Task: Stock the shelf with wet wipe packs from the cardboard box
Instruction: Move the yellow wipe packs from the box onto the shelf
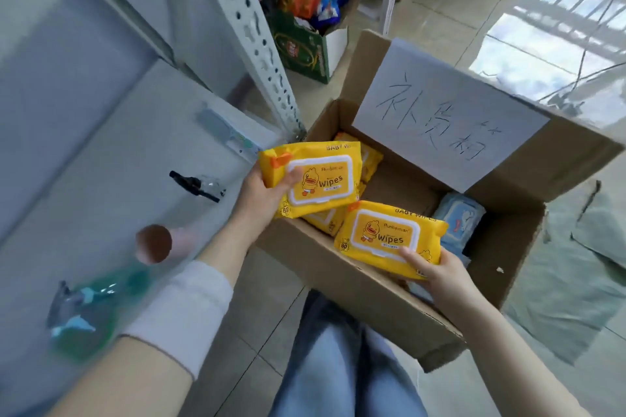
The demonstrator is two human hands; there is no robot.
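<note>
Two yellow wet wipe packs are gripped above the open cardboard box (355,284) at frame centre, the upper pack (315,179) by the left hand (262,195), the lower pack (389,239) by the right hand (437,272).

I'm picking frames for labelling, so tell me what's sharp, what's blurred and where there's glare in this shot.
Head view: both yellow wipe packs in the left hand and right hand read sharp; the bottle at lower left is smeared; window glare washes the floor tiles; wide-angle bending curves the shelf post.
</note>
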